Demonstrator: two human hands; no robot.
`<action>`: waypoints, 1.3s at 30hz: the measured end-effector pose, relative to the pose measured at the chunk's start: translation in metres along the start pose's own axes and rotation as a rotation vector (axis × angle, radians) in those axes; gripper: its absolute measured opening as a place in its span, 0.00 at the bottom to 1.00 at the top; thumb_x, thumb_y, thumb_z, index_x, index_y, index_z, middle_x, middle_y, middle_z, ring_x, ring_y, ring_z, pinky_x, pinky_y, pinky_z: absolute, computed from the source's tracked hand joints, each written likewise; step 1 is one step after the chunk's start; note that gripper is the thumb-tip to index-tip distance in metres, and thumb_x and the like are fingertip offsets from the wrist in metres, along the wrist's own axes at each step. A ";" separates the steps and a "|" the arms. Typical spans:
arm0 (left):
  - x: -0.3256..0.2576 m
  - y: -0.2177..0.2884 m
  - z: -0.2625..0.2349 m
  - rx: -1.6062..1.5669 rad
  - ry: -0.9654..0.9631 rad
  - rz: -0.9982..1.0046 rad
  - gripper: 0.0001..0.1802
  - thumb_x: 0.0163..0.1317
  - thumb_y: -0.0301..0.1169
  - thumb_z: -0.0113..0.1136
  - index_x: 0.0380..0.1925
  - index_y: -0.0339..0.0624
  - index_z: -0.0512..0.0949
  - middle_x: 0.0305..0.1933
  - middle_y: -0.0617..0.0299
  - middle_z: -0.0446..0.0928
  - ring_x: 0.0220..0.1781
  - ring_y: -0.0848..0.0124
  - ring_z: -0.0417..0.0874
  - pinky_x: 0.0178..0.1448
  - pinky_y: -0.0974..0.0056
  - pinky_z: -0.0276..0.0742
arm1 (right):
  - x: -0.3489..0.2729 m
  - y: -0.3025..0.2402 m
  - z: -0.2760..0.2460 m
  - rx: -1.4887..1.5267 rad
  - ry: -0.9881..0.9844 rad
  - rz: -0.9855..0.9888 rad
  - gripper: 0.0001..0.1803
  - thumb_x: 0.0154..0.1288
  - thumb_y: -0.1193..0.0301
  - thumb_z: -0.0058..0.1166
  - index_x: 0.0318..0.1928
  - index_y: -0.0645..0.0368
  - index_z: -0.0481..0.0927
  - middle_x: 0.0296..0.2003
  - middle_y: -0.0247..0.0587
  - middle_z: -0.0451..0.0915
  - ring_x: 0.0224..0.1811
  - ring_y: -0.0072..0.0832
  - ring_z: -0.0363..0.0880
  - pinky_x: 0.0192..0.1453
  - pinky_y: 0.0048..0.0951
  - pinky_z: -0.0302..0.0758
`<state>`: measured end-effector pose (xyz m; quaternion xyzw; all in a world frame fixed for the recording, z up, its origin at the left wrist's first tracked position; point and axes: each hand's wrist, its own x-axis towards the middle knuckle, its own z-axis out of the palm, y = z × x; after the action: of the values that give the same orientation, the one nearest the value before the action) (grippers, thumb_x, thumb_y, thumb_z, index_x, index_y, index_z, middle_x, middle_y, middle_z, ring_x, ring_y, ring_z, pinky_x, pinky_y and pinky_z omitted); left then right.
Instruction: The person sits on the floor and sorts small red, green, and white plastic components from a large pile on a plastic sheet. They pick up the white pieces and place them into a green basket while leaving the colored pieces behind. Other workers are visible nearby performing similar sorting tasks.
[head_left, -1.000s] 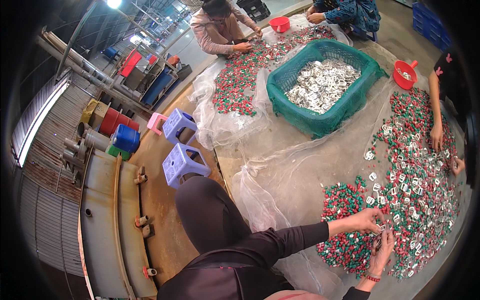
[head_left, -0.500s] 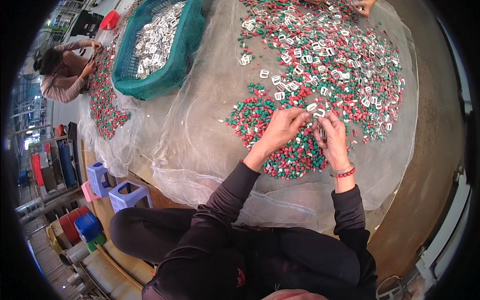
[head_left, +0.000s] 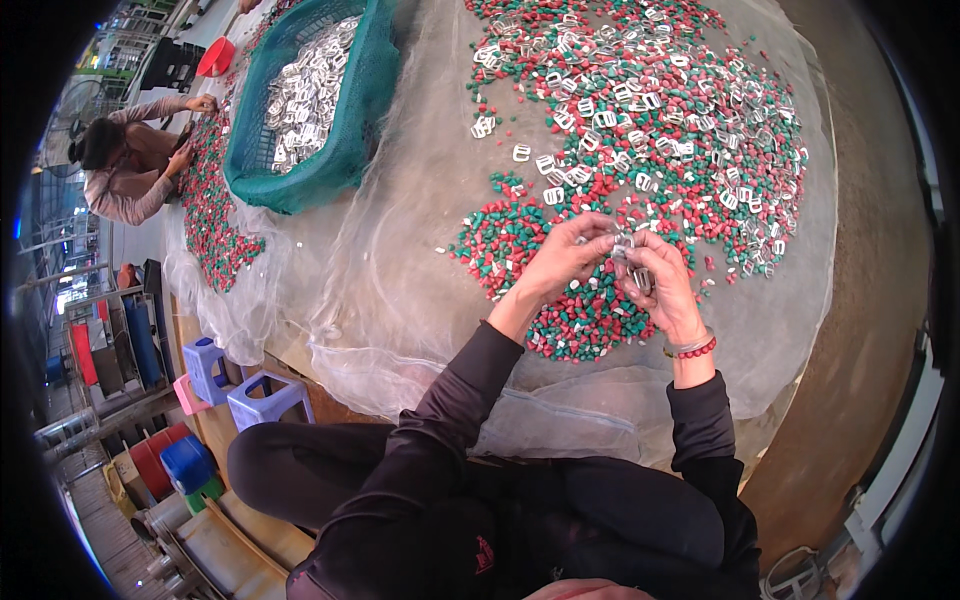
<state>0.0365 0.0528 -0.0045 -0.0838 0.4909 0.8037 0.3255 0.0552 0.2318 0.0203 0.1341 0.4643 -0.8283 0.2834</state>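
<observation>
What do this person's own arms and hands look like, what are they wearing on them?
Both arms are in long dark sleeves, near black, snug and creased at the elbows, ending just short of the wrists. The left hand is bare, with no glove or ring visible. The right hand is bare too, and its wrist carries a red bead bracelet next to a pale, thin band.

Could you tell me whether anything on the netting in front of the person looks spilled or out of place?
Nothing stands out. The red and green pellets and metal buckles lie loose on the netting, while both hands work one buckle.
</observation>
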 end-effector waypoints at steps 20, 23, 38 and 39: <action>-0.019 0.036 -0.051 -0.202 -0.057 0.240 0.18 0.67 0.40 0.46 0.31 0.37 0.77 0.27 0.62 0.73 0.24 0.73 0.70 0.23 0.73 0.64 | -0.001 -0.020 -0.032 0.345 -0.171 -0.225 0.10 0.69 0.64 0.43 0.34 0.57 0.68 0.23 0.37 0.69 0.20 0.21 0.69 0.12 0.15 0.54; 0.010 0.032 -0.072 -0.084 0.196 0.113 0.17 0.66 0.42 0.52 0.32 0.38 0.77 0.26 0.64 0.73 0.21 0.75 0.71 0.18 0.75 0.61 | -0.001 -0.031 -0.039 0.313 -0.223 -0.283 0.14 0.71 0.61 0.42 0.33 0.58 0.67 0.23 0.37 0.68 0.20 0.21 0.69 0.12 0.14 0.56; 0.043 0.023 -0.077 -0.137 0.035 0.051 0.11 0.68 0.37 0.48 0.31 0.43 0.70 0.26 0.66 0.68 0.26 0.74 0.71 0.17 0.73 0.62 | 0.127 0.010 -0.082 -1.392 0.248 -0.395 0.10 0.58 0.70 0.59 0.36 0.64 0.80 0.27 0.56 0.81 0.34 0.50 0.81 0.40 0.44 0.75; 0.040 0.029 -0.078 -0.228 0.001 0.093 0.09 0.67 0.35 0.47 0.31 0.43 0.69 0.25 0.66 0.67 0.26 0.73 0.72 0.15 0.74 0.61 | 0.119 0.018 -0.072 -1.335 0.175 -0.390 0.10 0.58 0.69 0.59 0.36 0.64 0.81 0.26 0.55 0.80 0.32 0.48 0.82 0.38 0.41 0.75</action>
<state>-0.0266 -0.0044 -0.0407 -0.0975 0.3999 0.8686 0.2760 -0.0328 0.2447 -0.0881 -0.0884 0.9105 -0.3878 0.1131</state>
